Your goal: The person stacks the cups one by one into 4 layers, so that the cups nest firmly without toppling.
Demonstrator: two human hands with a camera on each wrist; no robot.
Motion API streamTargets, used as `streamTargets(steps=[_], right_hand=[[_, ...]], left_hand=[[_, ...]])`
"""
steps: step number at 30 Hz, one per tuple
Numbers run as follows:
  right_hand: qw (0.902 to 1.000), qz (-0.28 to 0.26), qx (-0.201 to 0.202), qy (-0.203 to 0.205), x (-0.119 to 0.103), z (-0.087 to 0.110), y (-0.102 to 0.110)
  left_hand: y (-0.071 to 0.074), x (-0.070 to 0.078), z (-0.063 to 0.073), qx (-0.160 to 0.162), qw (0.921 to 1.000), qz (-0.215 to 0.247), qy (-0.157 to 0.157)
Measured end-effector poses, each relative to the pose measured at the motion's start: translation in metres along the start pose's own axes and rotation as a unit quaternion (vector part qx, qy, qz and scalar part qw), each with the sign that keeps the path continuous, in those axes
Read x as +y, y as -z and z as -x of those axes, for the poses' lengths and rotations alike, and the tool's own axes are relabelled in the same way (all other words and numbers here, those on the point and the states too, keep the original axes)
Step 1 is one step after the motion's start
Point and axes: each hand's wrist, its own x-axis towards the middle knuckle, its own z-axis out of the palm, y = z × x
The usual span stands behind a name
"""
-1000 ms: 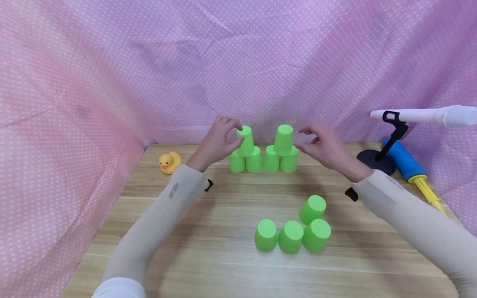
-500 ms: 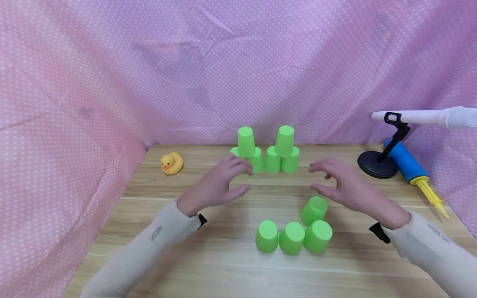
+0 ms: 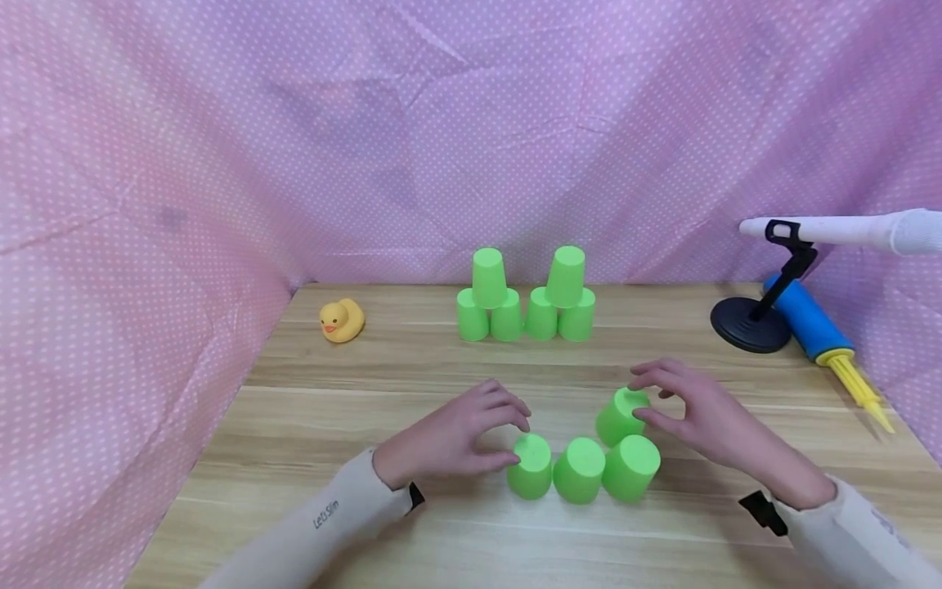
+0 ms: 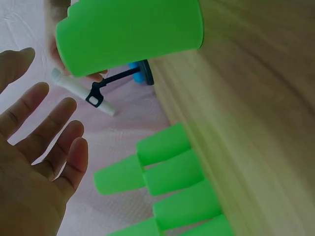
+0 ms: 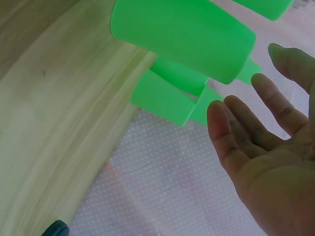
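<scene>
Several light green plastic cups stand upside down on the wooden table. My left hand (image 3: 459, 433) is beside the leftmost front cup (image 3: 531, 473), its thumb and fingertips at the cup's upper part. In the left wrist view, the relaxed fingers of that hand (image 4: 37, 162) are apart from the cup (image 4: 130, 34). My right hand (image 3: 702, 413) reaches over the back cup (image 3: 618, 421), thumb and fingers around its top. The right wrist view has this hand (image 5: 270, 162) with spread fingers, close to a cup (image 5: 182, 39) and holding nothing.
Two small cup pyramids, a left one (image 3: 489, 282) and a right one (image 3: 567, 282), stand at the table's back. A yellow rubber duck (image 3: 342, 321) sits back left. At right are a white microphone (image 3: 832, 229) on a black stand (image 3: 751, 325) and a blue-yellow pump (image 3: 809, 319).
Both hands have left the cup pyramids at the back and come forward and down to the front cups, the left to the leftmost cup, the right to the back one. The cups stay put.
</scene>
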Motion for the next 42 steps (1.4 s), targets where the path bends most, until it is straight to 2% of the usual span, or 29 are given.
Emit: streamTargets(steps=[8,15,20,32,42], right_hand=[[0.9999,-0.016,0.004,-0.002,-0.001,0.003,-0.005],[0.9996,-0.029,0.004,0.004,0.001,0.004,-0.01],[0.9995,-0.031,0.001,-0.001,0.001,0.006,-0.011],[0.999,-0.042,-0.004,-0.015,0.0,0.008,-0.01],[0.9986,-0.051,0.005,-0.008,0.003,0.01,-0.014]], left_hand=[[-0.012,0.004,0.001,-0.03,0.9995,0.001,-0.009],[-0.017,0.005,0.001,-0.04,0.9992,0.001,-0.011],[-0.019,0.004,0.002,-0.046,0.9989,0.0,-0.002],[-0.019,0.004,0.002,-0.043,0.999,0.001,0.01],[-0.021,0.004,0.003,-0.044,0.9987,0.003,0.025]])
